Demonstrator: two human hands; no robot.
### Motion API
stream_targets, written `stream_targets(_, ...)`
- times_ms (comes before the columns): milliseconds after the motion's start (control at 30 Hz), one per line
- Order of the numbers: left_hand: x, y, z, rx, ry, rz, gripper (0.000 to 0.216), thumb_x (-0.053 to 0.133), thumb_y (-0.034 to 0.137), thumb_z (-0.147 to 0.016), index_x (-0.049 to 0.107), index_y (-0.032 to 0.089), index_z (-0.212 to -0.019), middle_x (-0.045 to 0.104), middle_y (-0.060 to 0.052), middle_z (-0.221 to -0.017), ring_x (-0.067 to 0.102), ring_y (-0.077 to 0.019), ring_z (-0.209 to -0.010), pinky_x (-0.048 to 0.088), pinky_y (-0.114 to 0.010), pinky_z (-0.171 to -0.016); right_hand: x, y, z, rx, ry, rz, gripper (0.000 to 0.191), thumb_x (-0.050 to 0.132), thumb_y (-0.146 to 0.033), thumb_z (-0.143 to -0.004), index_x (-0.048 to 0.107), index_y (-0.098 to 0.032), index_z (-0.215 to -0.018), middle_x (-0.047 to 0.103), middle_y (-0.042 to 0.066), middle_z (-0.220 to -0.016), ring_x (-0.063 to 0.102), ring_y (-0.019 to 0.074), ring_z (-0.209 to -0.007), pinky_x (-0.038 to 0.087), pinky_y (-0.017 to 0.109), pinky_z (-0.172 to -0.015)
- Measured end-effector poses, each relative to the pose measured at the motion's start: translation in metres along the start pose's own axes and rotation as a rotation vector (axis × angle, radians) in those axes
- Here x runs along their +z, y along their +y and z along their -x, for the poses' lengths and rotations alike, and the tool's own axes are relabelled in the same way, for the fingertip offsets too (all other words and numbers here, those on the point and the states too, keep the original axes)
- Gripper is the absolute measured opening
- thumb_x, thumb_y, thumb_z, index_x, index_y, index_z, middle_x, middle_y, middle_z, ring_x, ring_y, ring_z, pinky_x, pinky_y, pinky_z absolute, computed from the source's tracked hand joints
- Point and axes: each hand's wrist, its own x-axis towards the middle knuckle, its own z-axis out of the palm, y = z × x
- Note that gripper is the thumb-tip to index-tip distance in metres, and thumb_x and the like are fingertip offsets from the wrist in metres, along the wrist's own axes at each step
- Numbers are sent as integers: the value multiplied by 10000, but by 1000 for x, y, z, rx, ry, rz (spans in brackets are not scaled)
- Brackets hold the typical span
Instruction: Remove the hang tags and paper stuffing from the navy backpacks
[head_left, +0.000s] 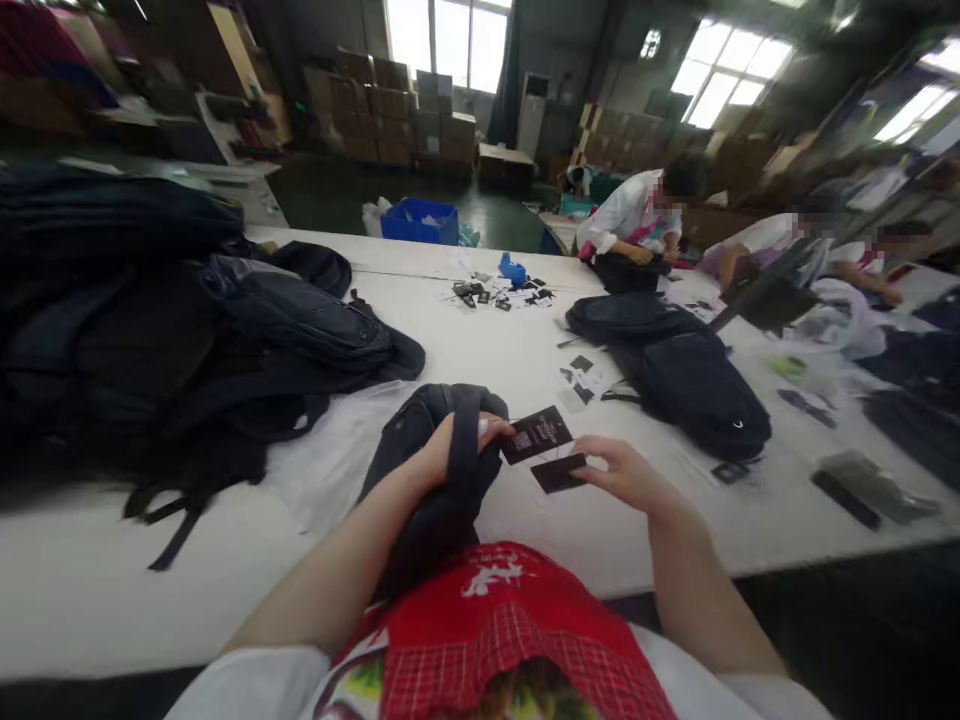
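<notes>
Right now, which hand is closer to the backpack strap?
Left. The left hand grips the backpack strap, also pinching a tag. The right hand is off to its right, holding another tag.

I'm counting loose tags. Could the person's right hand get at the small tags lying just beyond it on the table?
Probably yes: the right hand holds a dark tag, yet bare table lies between it and the small tags.

Daylight glares from blown-out windows [450,40] (rear wall); the white table [525,350] is bright, edges smeared and fisheye-bent.
</notes>
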Motion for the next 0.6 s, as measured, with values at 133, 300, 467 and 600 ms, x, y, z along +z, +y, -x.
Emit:
stream_targets(133, 4, 0, 1, 13, -28, 34, 372, 475, 458, -895, 744, 203, -857, 748, -13, -933, 672, -194, -884, 518, -274, -831, -20, 3, -6, -140, 195, 75, 156, 580, -114, -724, 666, -225, -791, 665, 23, -892, 590, 209, -922, 346, 396, -1008)
stream_targets(300, 12, 1, 0, 8, -82, 104, 407, 464, 464, -898, 737, 168, -842, 744, -53, -871, 673, -195, -824, 523, -290, -787, 1, 1, -35, -157, 399, -356, 129, 563, -212, -750, 582, -197, -622, 611, 52, -1164, 548, 234, -1020, 408, 371, -903)
stream_targets(467, 11, -3, -2, 11, -71, 151, 434, 460, 473, -898, 726, 146, -793, 731, -78, -837, 663, -191, -801, 510, -285, -770, 38, -22, -60, -76, 131, -686, 234, 637, -354, -786, 652, -203, -964, 648, 80, -1062, 591, 228, -924, 469, 336, -791)
stream_targets(600, 9, -13, 1, 35, -91, 160, 411, 467, 473, -893, 712, 170, -761, 712, -70, -798, 645, -186, -753, 490, -269, -686, 53, -39, -64, -90, 12, -706, 378, 674, -366, -773, 607, -251, -1126, 643, 71, -1069, 615, 236, -930, 498, 342, -810)
